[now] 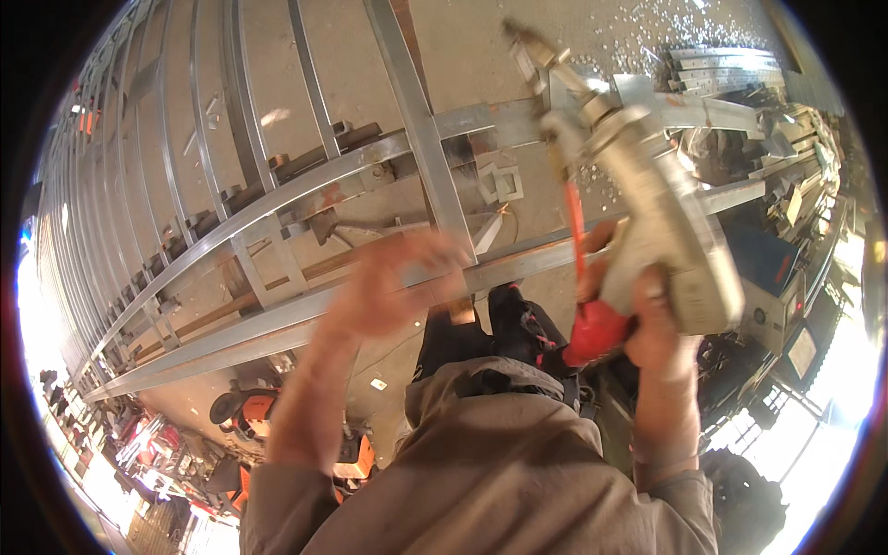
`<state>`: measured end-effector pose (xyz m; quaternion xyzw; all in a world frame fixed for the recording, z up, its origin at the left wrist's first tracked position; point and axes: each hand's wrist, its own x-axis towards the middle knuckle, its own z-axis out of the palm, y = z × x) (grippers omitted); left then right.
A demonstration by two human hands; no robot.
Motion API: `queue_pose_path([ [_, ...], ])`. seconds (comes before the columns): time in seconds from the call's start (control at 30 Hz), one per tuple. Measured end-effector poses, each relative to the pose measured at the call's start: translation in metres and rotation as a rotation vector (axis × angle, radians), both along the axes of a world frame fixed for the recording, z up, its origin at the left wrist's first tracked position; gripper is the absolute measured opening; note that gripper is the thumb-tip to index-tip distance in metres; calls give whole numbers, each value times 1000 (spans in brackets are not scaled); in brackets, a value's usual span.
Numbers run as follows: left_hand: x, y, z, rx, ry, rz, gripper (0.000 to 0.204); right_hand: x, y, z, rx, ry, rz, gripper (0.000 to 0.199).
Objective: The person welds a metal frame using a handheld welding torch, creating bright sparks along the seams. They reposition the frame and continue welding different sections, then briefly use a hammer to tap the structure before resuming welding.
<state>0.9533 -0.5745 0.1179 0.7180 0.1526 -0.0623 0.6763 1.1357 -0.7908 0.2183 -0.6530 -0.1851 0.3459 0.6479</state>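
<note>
My right hand is closed round the grip of a large pale grey, pistol-shaped power tool. Its long narrow nose points up and away, blurred by motion; the exact kind is unclear. A red part sits by that hand, and a thin red strip rises beside the tool. My left hand hovers over or beside the near metal rail, smeared by motion. Its fingers reach right with a gap to the thumb, and nothing shows in them. Close by, an upright metal bar meets the frame.
A metal frame of many parallel bars spreads across the left. Metal strips are stacked at the far right, near scattered shiny bits. Orange and black equipment lies on the floor at the lower left. A blue-topped machine stands right.
</note>
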Motion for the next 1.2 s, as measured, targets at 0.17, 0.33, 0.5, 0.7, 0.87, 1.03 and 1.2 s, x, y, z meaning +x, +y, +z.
queue_pose_path([
  [0.17,-62,-130,-76,-240,22,-123,74,29,18,81,143,46,-205,66],
  [0.33,-82,-177,-136,-69,-193,37,68,93,40,156,107,133,-169,58],
  [0.5,-87,-217,-184,9,-11,116,43,135,70,174,123,-72,126,61],
  [0.7,-117,-261,-188,72,-64,559,27,188,118,128,-153,-183,-4,54],
  [0.87,-145,-319,-99,-121,320,1034,22,236,155,34,-208,236,159,50],
  [1.03,-137,-352,0,-132,315,1783,34,268,175,-29,-193,829,379,52],
  [1.2,-132,-319,80,544,548,1897,42,273,198,-56,-198,957,376,42],
])
